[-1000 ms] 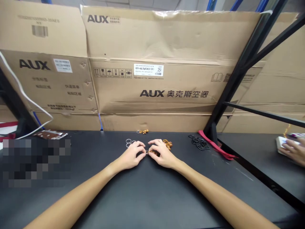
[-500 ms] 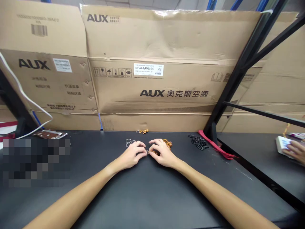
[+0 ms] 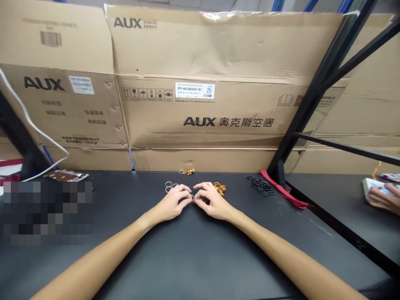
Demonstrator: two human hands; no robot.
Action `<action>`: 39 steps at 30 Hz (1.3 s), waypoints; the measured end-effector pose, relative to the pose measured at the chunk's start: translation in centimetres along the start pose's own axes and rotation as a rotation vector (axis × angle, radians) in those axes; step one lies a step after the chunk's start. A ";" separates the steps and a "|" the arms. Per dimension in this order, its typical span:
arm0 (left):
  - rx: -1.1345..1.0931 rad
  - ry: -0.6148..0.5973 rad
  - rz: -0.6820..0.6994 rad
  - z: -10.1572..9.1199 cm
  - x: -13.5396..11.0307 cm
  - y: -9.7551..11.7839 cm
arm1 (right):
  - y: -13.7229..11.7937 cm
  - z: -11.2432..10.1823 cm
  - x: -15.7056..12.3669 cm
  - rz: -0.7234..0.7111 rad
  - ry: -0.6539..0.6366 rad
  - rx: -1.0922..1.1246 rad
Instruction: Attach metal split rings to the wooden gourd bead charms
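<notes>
Left hand: the left hand (image 3: 173, 203) is pinching a small metal ring (image 3: 192, 197) between its fingertips, narrowly closed.
Right hand: the right hand (image 3: 212, 202) is gripping a brown beaded charm (image 3: 200, 200) against that ring; the fingers hide much of the join.
Work position: both hands are meeting at mid-surface on the black work surface (image 3: 131, 258).
Loose parts: silver rings (image 3: 170, 186) are lying beyond the left hand, brown beads (image 3: 220, 188) beyond the right, and a finished-looking keyring charm (image 3: 187, 171) near the far edge.
Further along: black rings (image 3: 261, 185) are lying beside a red strap (image 3: 283, 191).
Containers: cardboard cartons (image 3: 193, 112) are standing behind the surface, their contents hidden.
Writing: the cartons are displaying "AUX" and "奥克斯空调"; a white label (image 3: 195, 90) is reading "KFR-46G/BpR3AES1(B1)".
Neighbouring bench: a co-worker's hand (image 3: 383, 197) is resting on a white packet (image 3: 368, 187), cut off at the frame edge.
Obscured: a blurred patch (image 3: 46, 212) is covering the surface's left part.
</notes>
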State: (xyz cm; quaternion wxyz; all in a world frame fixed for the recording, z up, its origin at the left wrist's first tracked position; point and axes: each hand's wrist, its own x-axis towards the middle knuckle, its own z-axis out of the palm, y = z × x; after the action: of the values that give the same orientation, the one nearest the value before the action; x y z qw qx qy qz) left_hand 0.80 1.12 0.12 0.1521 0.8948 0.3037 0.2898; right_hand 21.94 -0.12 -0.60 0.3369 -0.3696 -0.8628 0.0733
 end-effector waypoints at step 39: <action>0.412 0.145 -0.139 -0.8 0.1 -3.2 | 3.0 0.2 -0.1 0.144 0.125 -0.426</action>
State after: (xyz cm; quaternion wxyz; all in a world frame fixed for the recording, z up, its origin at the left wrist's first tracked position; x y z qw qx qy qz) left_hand -1.04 3.71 -0.67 -0.0362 0.8607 0.4276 0.2738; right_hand 23.63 1.99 -1.90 0.2978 -0.4967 -0.8078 -0.1097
